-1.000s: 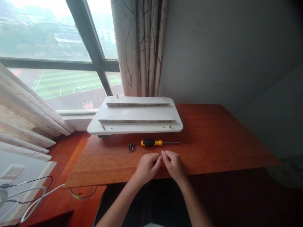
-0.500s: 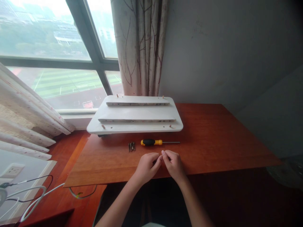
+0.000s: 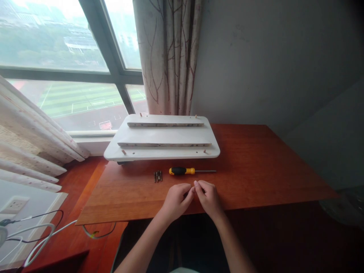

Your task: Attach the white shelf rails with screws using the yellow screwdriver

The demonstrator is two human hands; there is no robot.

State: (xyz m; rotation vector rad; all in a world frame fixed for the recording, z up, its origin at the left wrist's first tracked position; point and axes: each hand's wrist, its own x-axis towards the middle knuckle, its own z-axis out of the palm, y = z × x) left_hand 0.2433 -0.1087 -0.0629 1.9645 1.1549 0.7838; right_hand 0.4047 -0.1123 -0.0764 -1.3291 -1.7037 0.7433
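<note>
The person's left hand (image 3: 178, 200) and right hand (image 3: 209, 200) curl inward and meet, whether around anything one cannot tell, with a yellow-and-black screwdriver (image 3: 182, 171) just beyond them, dark screws (image 3: 158, 176) beyond and leftward, and a white round-cornered board (image 3: 167, 135) farther off.

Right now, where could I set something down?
Right of the white board and screwdriver, the table is bare; so is its front-left corner, left of the dark fasteners. Front centre is crowded: fasteners, screwdriver, left hand and right hand.

1 head-worn camera looks forward and down over the nearby table (image 3: 256, 163).
</note>
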